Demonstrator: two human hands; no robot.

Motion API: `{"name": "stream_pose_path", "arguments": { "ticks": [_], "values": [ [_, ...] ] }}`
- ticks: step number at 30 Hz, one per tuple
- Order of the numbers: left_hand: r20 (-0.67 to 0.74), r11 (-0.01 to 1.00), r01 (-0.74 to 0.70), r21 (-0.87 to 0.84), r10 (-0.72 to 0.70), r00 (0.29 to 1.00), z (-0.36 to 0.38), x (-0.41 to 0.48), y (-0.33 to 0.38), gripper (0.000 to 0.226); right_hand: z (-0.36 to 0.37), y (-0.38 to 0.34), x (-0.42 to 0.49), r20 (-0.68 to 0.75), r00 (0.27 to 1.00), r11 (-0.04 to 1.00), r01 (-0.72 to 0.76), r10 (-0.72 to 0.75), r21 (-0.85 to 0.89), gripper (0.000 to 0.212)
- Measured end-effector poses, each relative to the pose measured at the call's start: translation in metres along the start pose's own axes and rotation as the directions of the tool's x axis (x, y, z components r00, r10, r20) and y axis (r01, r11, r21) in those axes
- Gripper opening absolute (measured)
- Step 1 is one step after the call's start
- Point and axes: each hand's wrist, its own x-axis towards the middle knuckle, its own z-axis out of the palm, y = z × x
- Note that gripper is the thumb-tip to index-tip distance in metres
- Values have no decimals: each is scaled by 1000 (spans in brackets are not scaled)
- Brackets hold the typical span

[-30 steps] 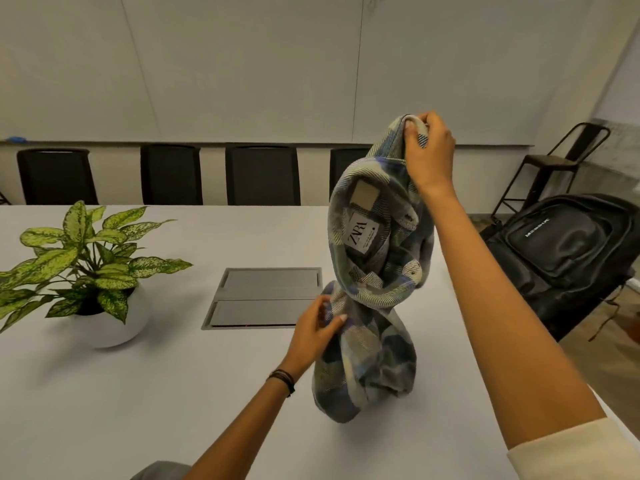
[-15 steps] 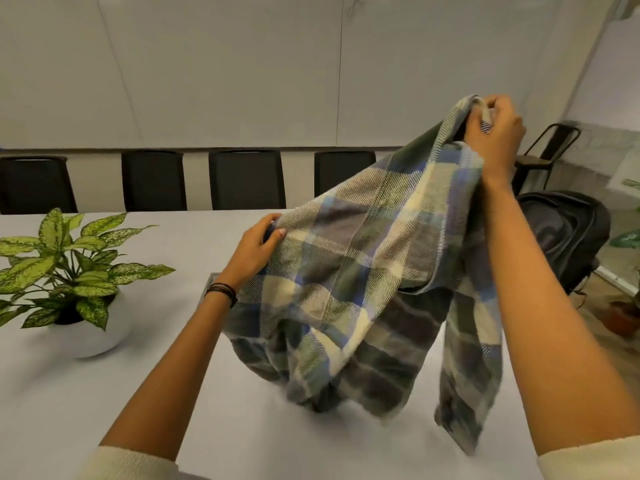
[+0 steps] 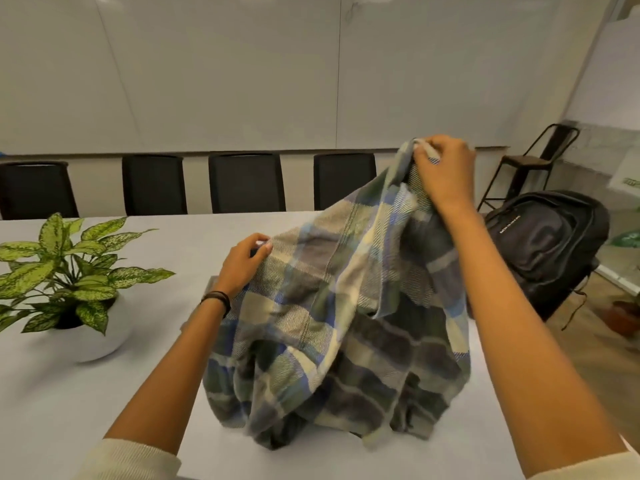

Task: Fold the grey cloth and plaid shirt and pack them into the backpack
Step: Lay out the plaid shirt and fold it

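Pinching plaid shirt (image 3: 346,306) by its edge with left hand (image 3: 242,268), gripping its top higher with right hand (image 3: 446,171); slung aslant between them, lower folds heaped on desk (image 3: 104,393). Off right (nearer right hand): backpack (image 3: 547,251).

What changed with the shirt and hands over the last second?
The left hand moved up from the lower bunch and gripped an edge, pulling left; the plaid shirt, earlier hanging twisted from the right hand, is spread between both. The right hand kept its top grip; plant and backpack unchanged.
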Motion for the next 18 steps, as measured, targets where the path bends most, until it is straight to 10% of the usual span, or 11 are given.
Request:
{"name": "stream_pose_path", "arguments": {
  "ticks": [7, 13, 18],
  "values": [
    [20, 993, -46, -106, 48, 999, 59, -52, 1, 36, 32, -19, -16, -9, 1000, 996, 15, -16, -94, 26],
    [385, 975, -147, -168, 202, 900, 127, -124, 10, 80, 39, -23, -16, 22, 1000, 998, 6, -4, -67, 26],
    [117, 988, 125, -88, -115, 987, 134, -115, -16, 20, 31, -13, -13, 53, 999, 999, -1, 2, -33, 24]
  ]
}}
